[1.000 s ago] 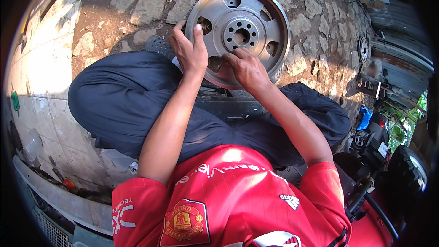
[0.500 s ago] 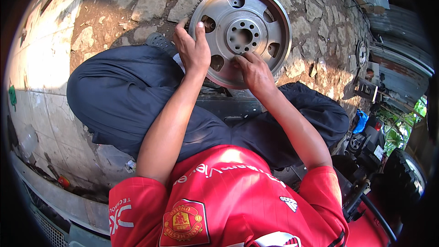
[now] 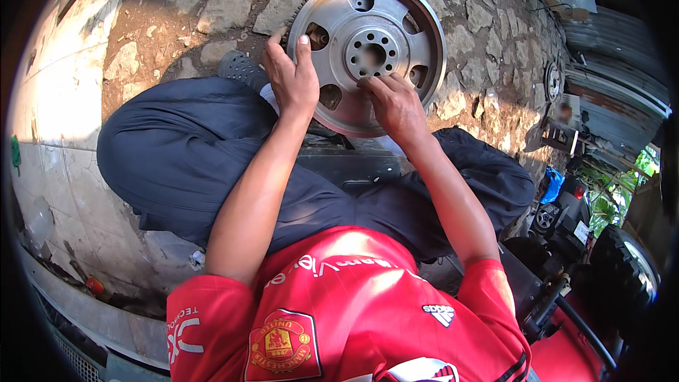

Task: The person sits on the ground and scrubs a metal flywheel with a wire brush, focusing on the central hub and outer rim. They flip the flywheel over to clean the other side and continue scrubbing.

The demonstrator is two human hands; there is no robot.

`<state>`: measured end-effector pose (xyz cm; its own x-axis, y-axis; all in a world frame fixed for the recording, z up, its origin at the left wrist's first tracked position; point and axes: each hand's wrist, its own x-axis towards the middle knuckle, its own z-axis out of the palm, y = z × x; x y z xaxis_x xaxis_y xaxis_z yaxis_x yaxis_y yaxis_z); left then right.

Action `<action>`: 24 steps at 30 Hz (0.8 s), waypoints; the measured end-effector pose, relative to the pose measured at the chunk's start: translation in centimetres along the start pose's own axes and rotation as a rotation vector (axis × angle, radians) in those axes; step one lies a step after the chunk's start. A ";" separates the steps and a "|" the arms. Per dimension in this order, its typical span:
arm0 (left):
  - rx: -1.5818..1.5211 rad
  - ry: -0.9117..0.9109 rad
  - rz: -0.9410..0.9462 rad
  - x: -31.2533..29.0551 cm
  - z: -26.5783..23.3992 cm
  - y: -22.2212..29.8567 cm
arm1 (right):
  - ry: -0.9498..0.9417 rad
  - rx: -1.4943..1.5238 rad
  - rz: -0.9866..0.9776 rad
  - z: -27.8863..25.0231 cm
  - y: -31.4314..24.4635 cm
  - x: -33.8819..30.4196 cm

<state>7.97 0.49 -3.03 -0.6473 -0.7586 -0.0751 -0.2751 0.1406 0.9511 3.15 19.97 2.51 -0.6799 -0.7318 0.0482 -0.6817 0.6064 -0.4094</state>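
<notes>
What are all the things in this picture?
metal wheel: one, grey, top middle
paving stones: many, grey-brown, ground at top
shoe: one, grey, left of wheel
crumpled plastic: one, blue, right
tyre: one, black, lower right
leaves: many, green, far right
metal sheets: several, grey, upper right
scrap: one, green, far left
trousers: one pair, dark blue, centre
shirt: one, red, bottom
left hand: one, bare, on wheel's left edge
right hand: one, bare, at wheel's lower face
</notes>
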 end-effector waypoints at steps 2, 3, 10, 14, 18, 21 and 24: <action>-0.005 0.001 -0.010 0.0 0.0 0.2 | -0.009 0.007 -0.010 0.3 0.0 -0.1; -0.003 0.006 -0.013 0.0 0.2 0.2 | -0.017 -0.013 -0.009 0.4 -0.2 0.0; 0.049 0.040 0.033 0.0 0.6 -0.3 | 0.096 0.081 0.122 2.0 -0.9 -1.9; 0.035 0.030 0.052 -0.2 0.8 -0.2 | 0.186 0.111 0.175 3.6 -1.1 -1.7; 0.055 0.048 0.017 0.0 0.8 -0.3 | 0.221 0.140 0.207 4.4 -3.0 0.4; 0.041 0.033 0.007 0.0 0.5 0.0 | 0.152 0.100 0.221 3.4 -0.9 -2.1; 0.017 0.038 0.006 -0.1 0.9 0.0 | 0.148 0.130 0.205 2.2 0.5 -2.8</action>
<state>7.42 1.17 -3.30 -0.6217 -0.7812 -0.0574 -0.2833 0.1559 0.9463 5.31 21.68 0.11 -0.8386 -0.5387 0.0809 -0.4918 0.6849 -0.5375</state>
